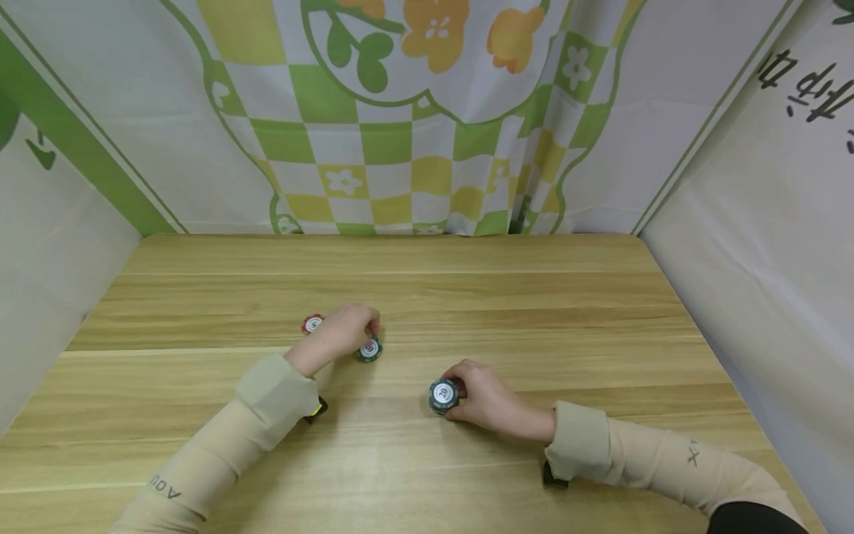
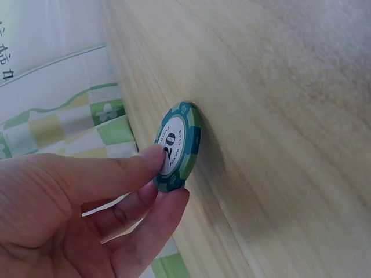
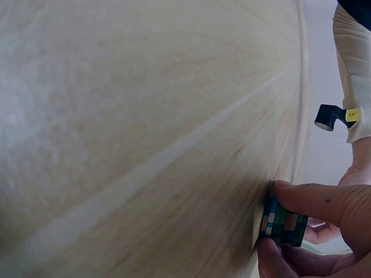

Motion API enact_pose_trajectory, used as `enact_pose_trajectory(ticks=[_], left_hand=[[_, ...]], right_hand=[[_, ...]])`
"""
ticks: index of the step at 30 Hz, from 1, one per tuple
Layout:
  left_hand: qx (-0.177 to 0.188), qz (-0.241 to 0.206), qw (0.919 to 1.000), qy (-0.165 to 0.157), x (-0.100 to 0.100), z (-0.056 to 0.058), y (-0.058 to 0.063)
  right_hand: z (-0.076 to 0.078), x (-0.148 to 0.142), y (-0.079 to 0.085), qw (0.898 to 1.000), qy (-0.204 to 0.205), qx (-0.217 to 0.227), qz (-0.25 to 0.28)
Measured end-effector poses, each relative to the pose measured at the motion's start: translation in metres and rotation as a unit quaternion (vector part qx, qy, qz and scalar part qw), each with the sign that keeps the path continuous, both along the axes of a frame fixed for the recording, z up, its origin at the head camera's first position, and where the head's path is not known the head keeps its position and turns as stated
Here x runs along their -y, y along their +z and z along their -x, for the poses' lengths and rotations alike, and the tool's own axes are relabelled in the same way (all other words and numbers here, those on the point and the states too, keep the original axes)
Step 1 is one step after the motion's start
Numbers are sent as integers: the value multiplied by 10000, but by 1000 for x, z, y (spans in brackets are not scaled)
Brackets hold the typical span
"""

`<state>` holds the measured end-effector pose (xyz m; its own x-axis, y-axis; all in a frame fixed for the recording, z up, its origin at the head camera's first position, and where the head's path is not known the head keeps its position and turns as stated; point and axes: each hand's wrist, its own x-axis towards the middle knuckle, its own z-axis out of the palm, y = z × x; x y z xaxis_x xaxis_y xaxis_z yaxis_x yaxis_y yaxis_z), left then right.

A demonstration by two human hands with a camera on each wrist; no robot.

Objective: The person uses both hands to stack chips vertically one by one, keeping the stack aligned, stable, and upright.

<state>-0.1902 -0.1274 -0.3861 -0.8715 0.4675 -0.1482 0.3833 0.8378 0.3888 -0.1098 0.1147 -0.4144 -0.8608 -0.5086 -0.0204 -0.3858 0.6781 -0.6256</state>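
Observation:
A green poker chip marked 20 is pinched between the thumb and fingers of my left hand. In the left wrist view the thumb presses on its white centre and a finger touches its edge; the chip is close to the wooden surface. My right hand grips a short stack of poker chips by its sides, thumb and fingers around it. The top chip of that stack reads 20, and its layered edges show in the right wrist view. Just left of my left hand lies a red poker chip, partly covered by the hand.
The wooden table spreads around both hands. Behind it hangs a green, yellow and white checked curtain. White fabric panels stand at the sides. A small dark camera sits at the left wrist.

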Motion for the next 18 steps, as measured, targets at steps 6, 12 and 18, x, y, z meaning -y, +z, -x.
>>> enact_pose_trajectory(ticks=[6,12,18], left_hand=[[-38,-196,9998,-26,-1,1,1],[68,-243,9996,-79,-4,-1,2],[408,-449,9980,-190,-12,-5,6]], right_hand=[[0,0,0,10000,-7,32,-25],[-1,0,0,10000,-10,22,-54],[-1,0,0,10000,-26,24,-34]])
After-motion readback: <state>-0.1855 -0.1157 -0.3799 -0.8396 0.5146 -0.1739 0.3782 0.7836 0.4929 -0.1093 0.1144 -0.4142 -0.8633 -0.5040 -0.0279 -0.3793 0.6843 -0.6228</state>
